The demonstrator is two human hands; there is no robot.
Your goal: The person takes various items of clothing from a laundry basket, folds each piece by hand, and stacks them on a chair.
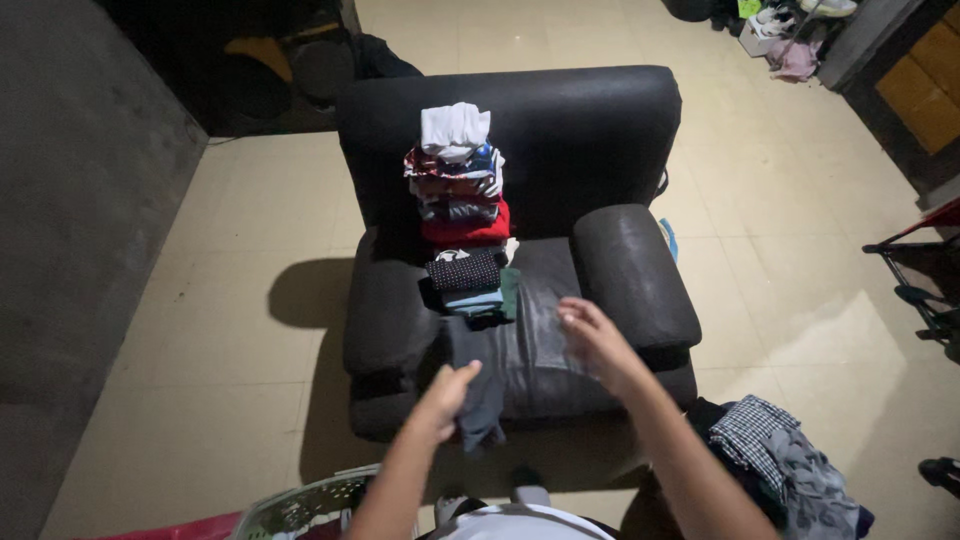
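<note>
The left hand (447, 392) has its grip closed on a dark grey garment (478, 385), pinching it near the top edge so the cloth hangs loose over the front of the seat of the black armchair (620, 270); held that way, the fabric drops free and shows its length. The right hand (592, 335) holds nothing, its fingers loosely spread above the seat cushion, apart from the garment and to its right. Just behind the garment sits a low pile of folded clothes (470, 285) with a dotted dark piece on top, and behind that a tall stack of folded clothes (458, 180) leans against the chair back, which props it upright. On the floor at the lower right lies an unfolded heap of clothes (775, 460), close to the right arm.
</note>
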